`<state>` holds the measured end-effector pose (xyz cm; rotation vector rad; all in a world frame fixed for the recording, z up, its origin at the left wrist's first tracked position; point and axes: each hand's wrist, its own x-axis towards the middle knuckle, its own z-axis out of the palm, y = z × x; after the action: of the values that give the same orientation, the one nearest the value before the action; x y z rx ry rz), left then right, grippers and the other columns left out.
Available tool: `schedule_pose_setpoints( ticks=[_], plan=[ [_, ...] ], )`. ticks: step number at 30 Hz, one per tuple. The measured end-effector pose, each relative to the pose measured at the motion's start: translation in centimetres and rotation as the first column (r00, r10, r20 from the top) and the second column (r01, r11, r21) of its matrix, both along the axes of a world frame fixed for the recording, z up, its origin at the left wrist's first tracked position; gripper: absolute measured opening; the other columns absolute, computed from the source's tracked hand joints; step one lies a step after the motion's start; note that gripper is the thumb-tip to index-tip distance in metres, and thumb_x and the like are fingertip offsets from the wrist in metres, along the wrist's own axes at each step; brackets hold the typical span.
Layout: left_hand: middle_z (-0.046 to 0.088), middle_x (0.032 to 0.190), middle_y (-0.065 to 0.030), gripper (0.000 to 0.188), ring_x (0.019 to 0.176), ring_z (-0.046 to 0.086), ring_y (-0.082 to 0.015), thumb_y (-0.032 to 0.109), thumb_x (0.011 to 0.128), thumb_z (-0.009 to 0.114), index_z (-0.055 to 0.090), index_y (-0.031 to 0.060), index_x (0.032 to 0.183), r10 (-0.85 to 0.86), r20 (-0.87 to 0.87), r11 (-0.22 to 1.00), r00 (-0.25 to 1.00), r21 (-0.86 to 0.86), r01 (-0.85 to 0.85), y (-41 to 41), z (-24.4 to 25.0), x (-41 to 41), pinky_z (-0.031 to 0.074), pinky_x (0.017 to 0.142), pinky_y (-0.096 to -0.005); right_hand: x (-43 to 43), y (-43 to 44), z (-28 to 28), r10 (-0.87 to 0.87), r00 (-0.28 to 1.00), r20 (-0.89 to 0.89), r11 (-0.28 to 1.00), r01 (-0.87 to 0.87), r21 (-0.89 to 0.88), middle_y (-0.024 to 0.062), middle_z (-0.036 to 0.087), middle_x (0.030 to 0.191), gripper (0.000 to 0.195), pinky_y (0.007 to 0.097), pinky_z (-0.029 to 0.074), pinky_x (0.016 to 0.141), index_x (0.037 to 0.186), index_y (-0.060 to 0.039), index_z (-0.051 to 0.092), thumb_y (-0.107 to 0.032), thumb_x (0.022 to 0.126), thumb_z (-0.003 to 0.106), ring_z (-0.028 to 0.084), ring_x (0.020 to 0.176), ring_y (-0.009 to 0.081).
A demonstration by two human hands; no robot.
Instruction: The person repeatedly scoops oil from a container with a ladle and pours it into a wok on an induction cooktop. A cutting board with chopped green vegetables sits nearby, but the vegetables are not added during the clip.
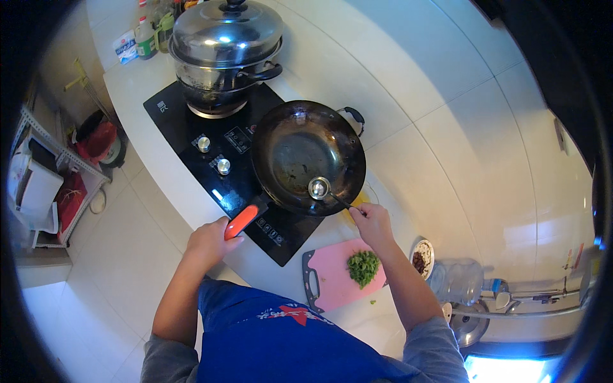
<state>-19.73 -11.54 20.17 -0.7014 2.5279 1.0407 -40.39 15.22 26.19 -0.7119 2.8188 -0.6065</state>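
My left hand grips the orange and black handle of a dark wok, which sits over the near part of a black glass gas hob. In my right hand is the handle of a small metal ladle; its bowl is inside the wok, towards the lower right of the wall. The wok's inside looks shiny, with a few dark bits at the bottom. Below my right hand, chopped green herbs lie on a pink cutting board.
A lidded steel steamer pot stands on the far burner. Bottles stand behind it at the left. Right of my forearm are a bowl of chopped ingredients and a large clear water jug on its side. A tiled wall borders the counter.
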Motion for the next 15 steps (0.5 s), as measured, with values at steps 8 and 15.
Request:
schedule_pose_setpoints(
  ticks=[8,15],
  plan=[
    [0.066,0.084,-0.0174,0.039,0.075,0.064,-0.0326,0.039,0.08,0.064,0.058,0.0044,0.096,-0.036,-0.027,0.997,0.999,-0.069,0.034,0.1,-0.1,0.0,0.05,0.071,-0.0412,-1.4,-0.6,-1.9,0.004,0.994,0.11,1.0,-0.003,-0.009,0.0178,0.06,0.063,0.027,0.039,0.046,0.057,0.078,-0.0025,0.068,-0.029,0.082,0.063,0.06,0.058,0.0307],
    [0.066,0.082,-0.0175,0.04,0.075,0.064,-0.0338,0.04,0.079,0.066,0.058,0.0045,0.094,-0.018,-0.028,0.999,0.999,-0.051,0.017,0.0,-0.4,0.0,0.05,0.07,-0.042,-2.4,-4.7,-1.8,-0.184,0.834,0.52,0.956,0.276,-0.104,0.0066,0.052,0.053,0.029,0.0329,0.037,0.041,0.072,0.0006,0.066,-0.025,0.084,0.062,0.048,0.043,0.0149]
  ],
)
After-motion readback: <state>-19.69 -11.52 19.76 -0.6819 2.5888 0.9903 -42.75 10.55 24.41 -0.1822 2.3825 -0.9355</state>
